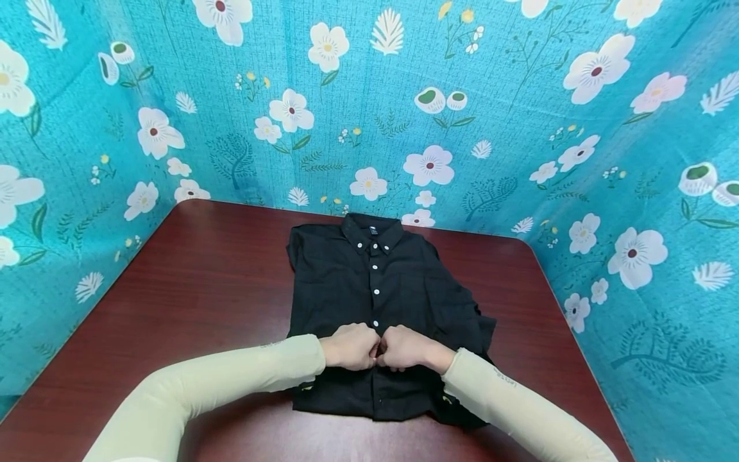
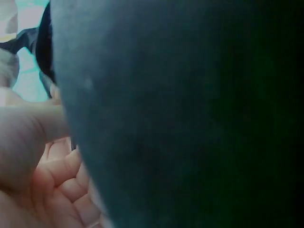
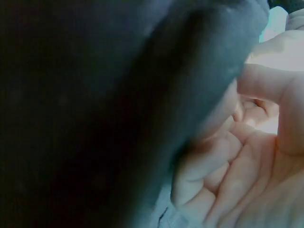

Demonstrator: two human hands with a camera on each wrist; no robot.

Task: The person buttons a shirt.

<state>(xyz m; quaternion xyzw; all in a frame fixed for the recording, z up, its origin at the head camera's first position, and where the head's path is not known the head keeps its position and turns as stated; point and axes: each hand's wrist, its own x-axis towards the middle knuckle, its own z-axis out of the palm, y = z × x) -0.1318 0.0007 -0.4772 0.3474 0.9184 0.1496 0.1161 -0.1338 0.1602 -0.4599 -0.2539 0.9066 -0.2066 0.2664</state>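
Note:
A black button-up shirt (image 1: 329, 282) lies front up, its collar (image 1: 372, 234) at the far side and a row of white buttons (image 1: 376, 292) down the middle. Over the lower front, my left hand (image 1: 351, 346) and right hand (image 1: 407, 348) meet at the button strip, knuckles almost touching. Each pinches the strip with curled fingers; what lies between the fingertips is hidden in the head view. Dark cloth (image 2: 156, 114) fills most of the left wrist view, beside the curled left fingers (image 2: 71, 185). Likewise, black fabric (image 3: 118, 114) covers much of the right wrist view, against the right fingers (image 3: 204, 175).
The shirt rests on a dark reddish-brown table (image 1: 231, 276) with rounded far corners. A turquoise floral curtain (image 1: 358, 83) hangs behind the table and along both sides. Pale sleeves (image 1: 242, 372) cover both forearms.

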